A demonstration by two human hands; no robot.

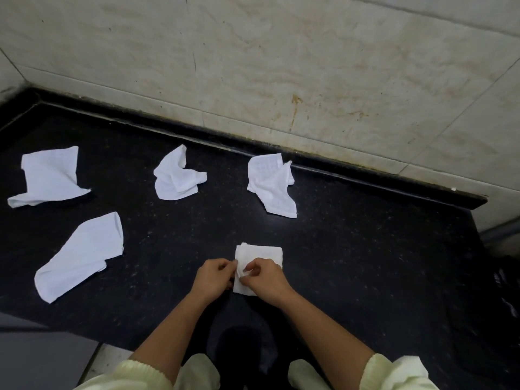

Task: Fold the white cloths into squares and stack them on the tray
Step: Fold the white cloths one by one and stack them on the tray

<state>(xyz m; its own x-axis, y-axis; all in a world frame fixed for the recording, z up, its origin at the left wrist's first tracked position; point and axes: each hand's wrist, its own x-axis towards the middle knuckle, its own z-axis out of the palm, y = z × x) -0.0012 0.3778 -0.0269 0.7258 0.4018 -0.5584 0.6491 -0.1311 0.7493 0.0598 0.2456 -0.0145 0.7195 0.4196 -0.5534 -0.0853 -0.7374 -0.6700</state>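
My small white cloth (263, 253) is folded into a rough, slightly wrinkled square and lies flat on the black speckled stone counter (365, 263), right in front of me. My left hand (214, 277) pinches its left edge. My right hand (268, 280) covers its near corner, fingertips pinching a fold.

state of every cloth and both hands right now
small white cloth nearest the person: folded to a rough square, flat on the black speckled counter
far-left white cloth: unfolded, rumpled
near-left white cloth: loosely doubled, not squared
middle white cloth at the back: crumpled
right white cloth at the back: crumpled
left hand: pinches the folded cloth's near edge
right hand: pinches the same edge
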